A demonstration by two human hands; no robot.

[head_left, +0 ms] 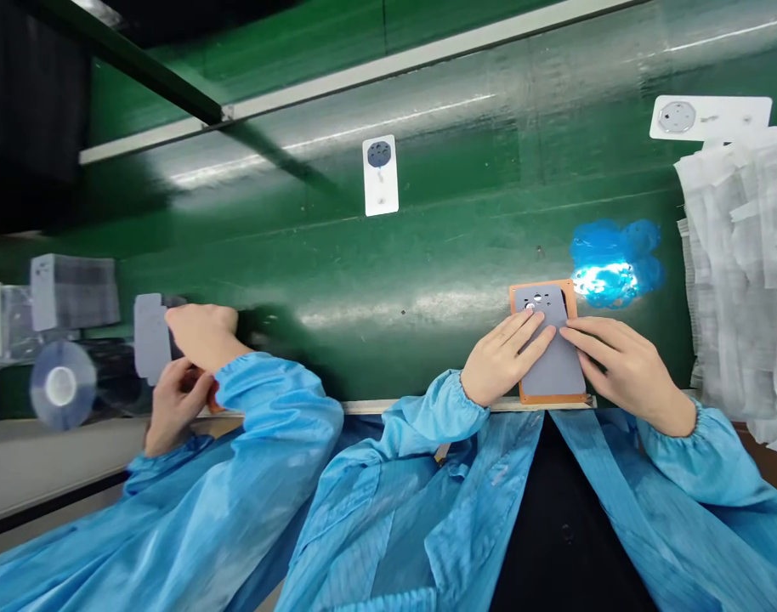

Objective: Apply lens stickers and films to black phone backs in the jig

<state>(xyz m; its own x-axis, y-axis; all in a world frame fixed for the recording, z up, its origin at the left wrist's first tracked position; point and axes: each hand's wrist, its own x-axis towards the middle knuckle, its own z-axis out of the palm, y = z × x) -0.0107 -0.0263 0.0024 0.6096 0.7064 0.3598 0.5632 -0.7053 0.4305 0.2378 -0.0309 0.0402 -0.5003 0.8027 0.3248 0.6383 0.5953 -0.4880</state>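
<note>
A grey phone-shaped sheet [545, 365] with several cutouts near its top lies on an orange plate [570, 299] at the front edge of the green work surface. My left hand [504, 353] rests on the sheet's left side, its fingers spread and pointing to the upper right. At the sheet's right edge, my right hand [627, 365] touches with its fingertips, index finger and thumb apart. Neither hand lifts anything. Just beyond the plate's upper right corner lie shiny blue film pieces [616, 262].
Left, a person's two hands [203, 336] work beside grey sheets [151, 340], a tape roll [62, 385] and a grey stack [75, 291]. White phone-shaped cards lie at the back centre [381, 191] and back right [739, 115]. Translucent white sheets [745, 280] pile up right.
</note>
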